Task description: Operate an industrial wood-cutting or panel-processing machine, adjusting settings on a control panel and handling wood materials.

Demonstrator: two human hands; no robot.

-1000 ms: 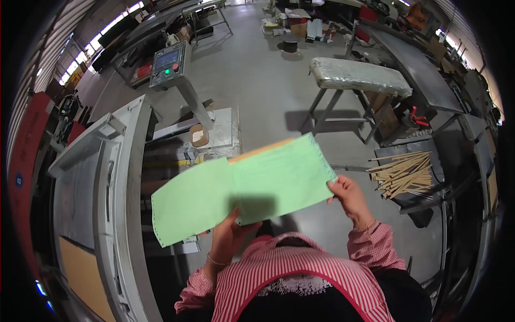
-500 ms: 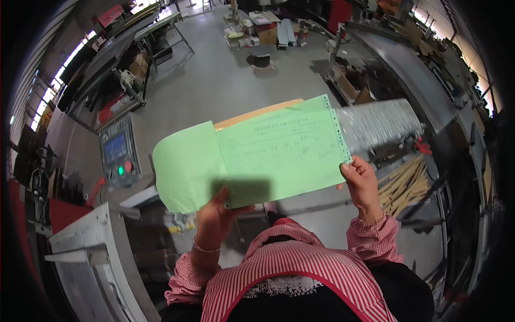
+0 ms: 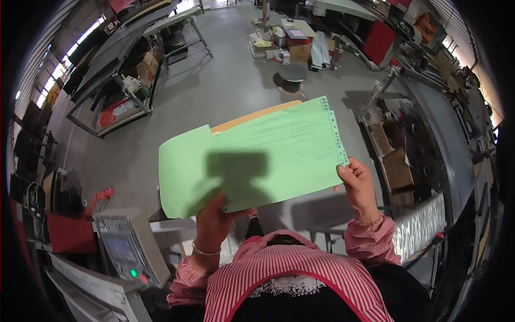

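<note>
Green paper forms [image 3: 289, 155] with a perforated right edge are spread in front of me. A plain green sheet [image 3: 182, 166] extends on their left side, and an orange-brown piece [image 3: 263, 115] peeks out behind the top edge. My left hand [image 3: 212, 214] pinches the forms' lower edge, thumb on top. At the lower right corner my right hand [image 3: 357, 180] grips them between thumb and fingers. A dark shadow lies over the lower left part of the paper. The writing is too faint to make out.
A grey control panel [image 3: 126, 247] with a green light stands at the lower left. A round stool [image 3: 291, 76] and a pile of boxes [image 3: 300, 48] are ahead. Metal racks line the left; a shelf with cartons [image 3: 394, 163] and a plastic-wrapped stack [image 3: 421, 228] stand right.
My view has turned and moved forward: the control panel and wrapped stack now sit lower, the stool nearer. The forms stay in both hands, and the shadow on them has grown.
</note>
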